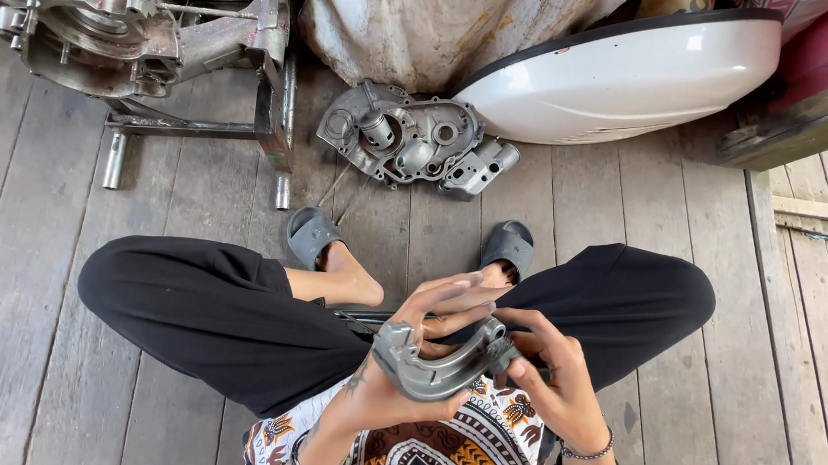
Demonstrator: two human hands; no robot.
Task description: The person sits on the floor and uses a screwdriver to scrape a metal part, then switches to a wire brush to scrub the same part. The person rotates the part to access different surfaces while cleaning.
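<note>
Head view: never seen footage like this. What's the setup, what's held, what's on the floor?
One camera worn on the person's head looks down at their lap. No machine here, just two bare hands. They sit on a grey plank floor in black trousers and dark sandals. The left hand and right hand together hold a curved grey metal part, shaped like a half ring. On the floor ahead lie a grey cast engine cover, a second engine casing on a metal stand, and a white rounded body panel.
</note>
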